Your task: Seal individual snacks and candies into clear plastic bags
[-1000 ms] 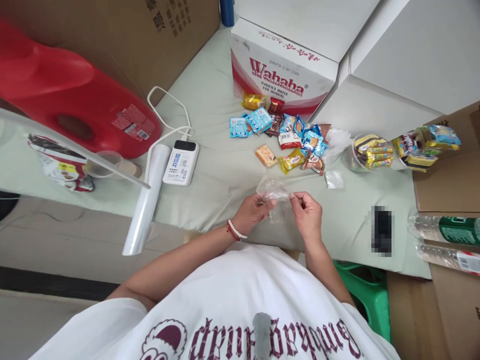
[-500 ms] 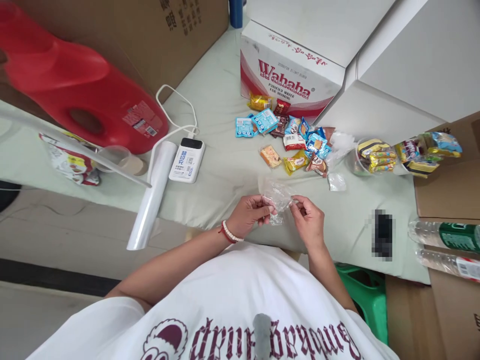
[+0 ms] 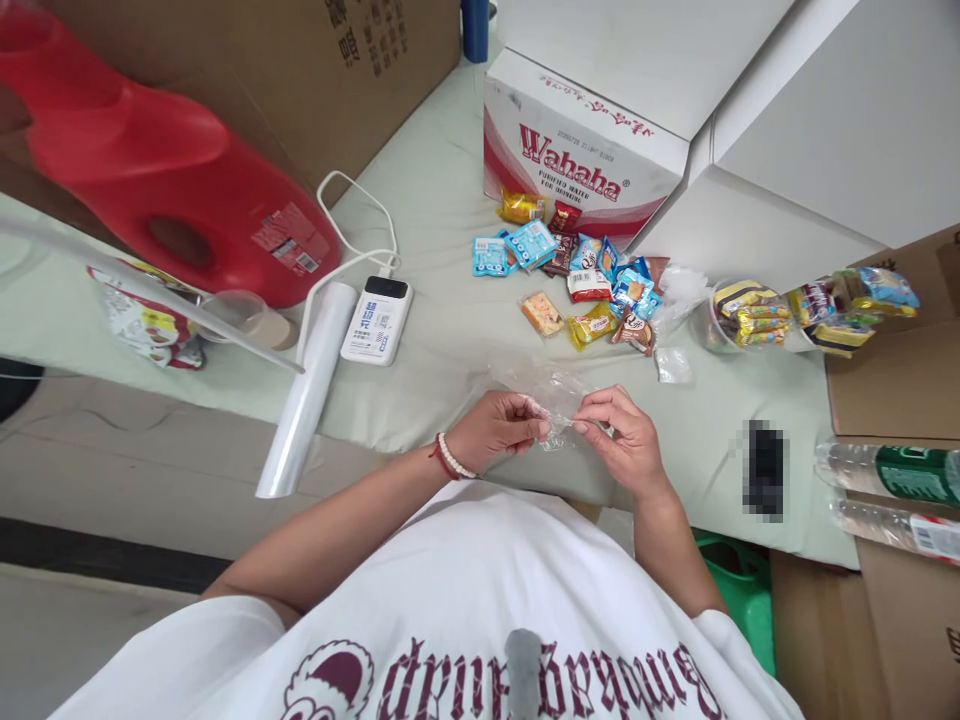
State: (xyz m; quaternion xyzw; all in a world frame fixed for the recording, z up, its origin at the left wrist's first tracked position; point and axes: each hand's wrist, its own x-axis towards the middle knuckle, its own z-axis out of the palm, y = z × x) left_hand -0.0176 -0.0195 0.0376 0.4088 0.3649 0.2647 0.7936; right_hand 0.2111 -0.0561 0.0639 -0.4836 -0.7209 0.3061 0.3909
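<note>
Spread wider leftward than before, the clear plastic film (image 3: 541,380) is pinched by the left hand (image 3: 501,432) and right hand (image 3: 624,440), above the table's (image 3: 442,330) near side; unfolding looks partly done, its bunched middle remaining

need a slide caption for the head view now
Left hand and right hand hold thin clear plastic near wrapped snacks.

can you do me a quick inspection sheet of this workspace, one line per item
Surface: pale green cloth, creased
In hand: clear plastic, thin and crumpled
Clutter: wrapped snacks, power bank, red jug
Hands: left hand and right hand both pinch the clear plastic
Cables: white cable plugged into the power bank
Surroundings: Wahaha box behind the snacks; green stool below the cloth's near edge
</note>
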